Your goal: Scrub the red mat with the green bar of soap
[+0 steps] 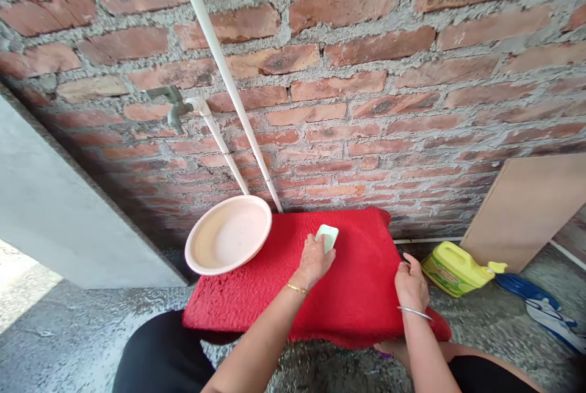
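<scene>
A red plush mat (357, 283) lies spread over a low support that it mostly hides. My left hand (315, 260), with a gold bracelet on the wrist, is closed around a pale green scrub brush (328, 235) with a small hole at its far end. The brush is on the middle of the mat; its underside is hidden. At the mat's right edge, my right hand (412, 283), wearing a silver bangle, has its fingers curled in on the edge. Something small and dark shows by its fingertips, too little to name.
A pale basin (195, 252) stands on the mat's left end, below a wall tap (176, 111). White pipes (229, 82) run along the brick wall. Right of the mat are a yellow detergent jug (451, 265), blue-and-white slippers (552, 320) and a leaning board (526, 210). The concrete floor looks wet.
</scene>
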Available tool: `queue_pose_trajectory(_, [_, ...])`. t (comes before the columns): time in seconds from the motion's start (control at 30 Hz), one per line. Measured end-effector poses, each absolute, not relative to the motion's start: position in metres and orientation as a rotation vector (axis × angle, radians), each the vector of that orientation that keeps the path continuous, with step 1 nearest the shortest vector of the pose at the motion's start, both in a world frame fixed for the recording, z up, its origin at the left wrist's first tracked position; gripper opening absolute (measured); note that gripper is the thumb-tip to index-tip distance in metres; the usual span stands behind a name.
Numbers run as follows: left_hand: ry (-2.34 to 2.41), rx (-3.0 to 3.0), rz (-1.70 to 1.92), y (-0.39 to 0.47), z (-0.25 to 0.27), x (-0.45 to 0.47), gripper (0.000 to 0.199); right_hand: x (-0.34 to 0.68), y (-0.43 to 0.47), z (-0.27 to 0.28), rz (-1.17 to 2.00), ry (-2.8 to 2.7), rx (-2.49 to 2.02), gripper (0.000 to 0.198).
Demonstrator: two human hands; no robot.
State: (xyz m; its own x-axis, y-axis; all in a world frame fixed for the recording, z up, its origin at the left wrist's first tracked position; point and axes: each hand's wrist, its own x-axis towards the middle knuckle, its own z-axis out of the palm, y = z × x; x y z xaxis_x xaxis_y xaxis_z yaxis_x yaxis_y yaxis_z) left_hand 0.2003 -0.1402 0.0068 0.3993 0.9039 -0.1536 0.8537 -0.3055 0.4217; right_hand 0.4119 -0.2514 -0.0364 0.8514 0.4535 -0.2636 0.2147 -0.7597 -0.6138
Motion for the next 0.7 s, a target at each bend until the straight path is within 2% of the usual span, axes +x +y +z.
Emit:
queue_pose_trajectory(0.1, [1.482,2.271,0.049,-0.164,0.005,0.199,0.05,0.412,-0.252,-0.037,0.545,-0.524,-2.446,0.051])
queue_pose_trajectory(0.27, [0.641,2.414,-0.184,-0.239,0.005,0.175,0.054,0.414,-0.252,-0.042,0.553,-0.567,-2.476,0.049])
queue_pose_trajectory(0.33, [0.523,2.35,-0.172,-0.247,0.003,0.156,0.051,0.414,-0.252,-0.043,0.553,-0.583,-2.484,0.049])
queue_pose_trajectory(0.5, [1.279,2.211,0.295,-0.201,-0.016,0.116,0.047,0.414,-0.251,-0.042,0.553,-0.619,-2.498,0.049])
queue_pose_trajectory(0.57, [1.546,2.192,0.37,-0.186,-0.026,0.108,0.046,0.413,-0.251,-0.041,0.547,-0.632,-2.503,0.049])
queue_pose_trajectory(0.63, [1.657,2.221,0.373,-0.191,-0.036,0.106,0.046,0.412,-0.251,-0.039,0.539,-0.643,-2.509,0.048])
queue_pose_trajectory(0.7, [1.551,2.291,0.328,-0.215,-0.044,0.108,0.05,0.412,-0.251,-0.037,0.536,-0.656,-2.514,0.049])
